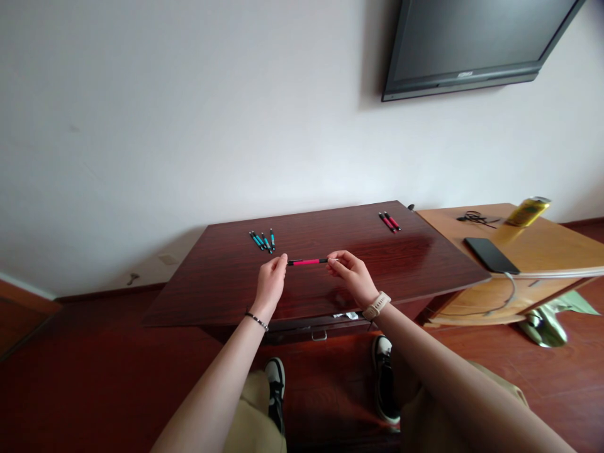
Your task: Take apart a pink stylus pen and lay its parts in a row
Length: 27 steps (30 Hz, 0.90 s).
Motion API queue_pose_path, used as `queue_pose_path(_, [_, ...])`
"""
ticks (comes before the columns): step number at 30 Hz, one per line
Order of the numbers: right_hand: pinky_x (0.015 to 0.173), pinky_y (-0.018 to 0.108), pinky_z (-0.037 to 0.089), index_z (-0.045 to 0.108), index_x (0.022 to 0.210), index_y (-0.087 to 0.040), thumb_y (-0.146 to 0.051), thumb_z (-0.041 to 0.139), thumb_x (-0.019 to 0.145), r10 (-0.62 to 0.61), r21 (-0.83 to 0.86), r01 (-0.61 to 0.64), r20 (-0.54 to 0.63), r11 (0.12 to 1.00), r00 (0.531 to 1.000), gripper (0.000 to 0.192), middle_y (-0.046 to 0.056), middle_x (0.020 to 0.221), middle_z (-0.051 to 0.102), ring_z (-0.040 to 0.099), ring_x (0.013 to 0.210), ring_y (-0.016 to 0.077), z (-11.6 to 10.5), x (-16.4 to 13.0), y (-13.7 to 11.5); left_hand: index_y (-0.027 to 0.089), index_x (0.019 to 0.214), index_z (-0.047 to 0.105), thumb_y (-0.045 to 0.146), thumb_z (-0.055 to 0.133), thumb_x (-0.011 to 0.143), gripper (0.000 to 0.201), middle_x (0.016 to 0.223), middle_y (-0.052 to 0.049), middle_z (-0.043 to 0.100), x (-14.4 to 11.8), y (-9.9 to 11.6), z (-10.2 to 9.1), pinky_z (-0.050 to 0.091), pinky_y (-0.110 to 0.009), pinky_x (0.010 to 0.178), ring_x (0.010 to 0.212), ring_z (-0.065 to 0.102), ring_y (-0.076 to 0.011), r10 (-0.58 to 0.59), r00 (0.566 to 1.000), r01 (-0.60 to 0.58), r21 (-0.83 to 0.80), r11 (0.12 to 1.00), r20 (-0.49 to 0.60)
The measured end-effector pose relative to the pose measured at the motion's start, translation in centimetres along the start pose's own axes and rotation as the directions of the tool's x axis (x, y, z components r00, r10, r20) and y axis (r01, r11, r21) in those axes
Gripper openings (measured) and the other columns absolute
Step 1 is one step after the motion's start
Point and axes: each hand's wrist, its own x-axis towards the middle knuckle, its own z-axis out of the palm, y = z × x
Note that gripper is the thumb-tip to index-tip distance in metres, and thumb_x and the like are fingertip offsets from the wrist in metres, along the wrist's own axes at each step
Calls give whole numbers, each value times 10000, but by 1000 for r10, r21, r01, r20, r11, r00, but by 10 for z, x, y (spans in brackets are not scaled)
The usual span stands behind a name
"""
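Observation:
A pink and black pen [309,262] is held level over the dark wooden table, stretched between both hands. My left hand [272,277] pinches its left end, and my right hand [353,272] pinches the right end; the fingertips hide both tips. Beyond my left hand, several blue and black pens [262,241] lie in a loose group on the tabletop. Toward the far right corner, a few pink and black pens [389,222] rest side by side.
The dark table [202,283] stands against the white wall, its drawer partly open below. Right of it, a lighter wooden cabinet [552,248] bears a black phone [491,255] on a white cable, a black cord [476,218] and a tipped yellow can [528,212]. A television [472,44] hangs above.

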Motion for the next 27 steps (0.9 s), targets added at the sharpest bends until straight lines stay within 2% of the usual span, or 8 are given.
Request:
queue_pose_path(3, [766, 310, 540, 706, 1002, -212, -536, 826, 837, -1, 0, 1, 8, 1000, 1000, 383, 40, 869, 739, 673, 792, 174, 0, 1, 2, 239, 631, 388, 654, 623, 937, 567, 565, 38, 381, 1, -1, 1, 244, -276, 487, 514, 333, -119, -19, 1000, 19, -4, 1000, -23])
queue_pose_path(8, [767, 308, 544, 708, 988, -212, -564, 836, 814, -5, 0, 5, -12, 1000, 1000, 413, 36, 863, 733, 668, 792, 172, 0, 1, 2, 249, 618, 292, 647, 672, 904, 620, 565, 57, 298, 4, 1, 1, 171, -282, 486, 496, 252, -98, -101, 993, 92, -124, 988, -61])
queue_pose_path(12, [755, 312, 547, 707, 977, -213, -571, 843, 799, 1, -2, -2, -35, 1000, 999, 422, 40, 860, 732, 665, 785, 177, -2, 1, 0, 233, 617, 361, 627, 696, 896, 587, 578, 52, 356, 6, 1, -5, 199, -264, 484, 496, 307, -95, -116, 990, 103, -148, 984, -77])
queue_pose_path(17, [747, 309, 540, 709, 978, -213, -558, 854, 791, 7, 0, -7, -58, 1000, 998, 419, 40, 850, 732, 662, 775, 176, -5, 2, 1, 197, 732, 611, 595, 690, 895, 437, 646, -10, 593, 12, -10, -15, 366, -245, 533, 596, 559, -148, -84, 996, 84, 5, 996, -5])
queue_pose_path(21, [752, 311, 547, 707, 982, -214, -571, 853, 781, 18, -3, -18, -75, 1000, 997, 435, 37, 855, 730, 667, 781, 179, -7, 2, 3, 190, 886, 691, 470, 714, 870, 282, 830, -70, 731, 18, -20, -22, 465, -275, 638, 732, 688, -206, -89, 996, 89, 111, 990, -8])
queue_pose_path(24, [752, 303, 548, 708, 984, -211, -562, 853, 783, 20, 2, -20, -80, 1000, 997, 429, 36, 861, 732, 669, 785, 173, -8, 2, 4, 208, 870, 715, 317, 714, 865, 109, 882, -76, 755, 20, -24, -28, 483, -303, 731, 784, 693, -220, 22, 1000, -24, 300, 954, 8])
queue_pose_path(26, [748, 297, 545, 709, 977, -208, -552, 860, 778, 20, 6, -19, -86, 1000, 996, 425, 37, 859, 733, 668, 786, 171, -8, 2, 3, 223, 847, 723, 227, 706, 863, 23, 890, -70, 749, 19, -24, -31, 470, -305, 748, 788, 673, -221, 125, 992, -123, 445, 887, 24])
queue_pose_path(27, [746, 296, 544, 709, 972, -207, -550, 864, 773, 21, 8, -20, -89, 1000, 996, 426, 38, 856, 733, 667, 786, 171, -8, 2, 3, 228, 842, 723, 193, 696, 867, 51, 893, -69, 742, 18, -24, -31, 463, -304, 744, 783, 663, -221, 168, 985, -163, 507, 847, 38])
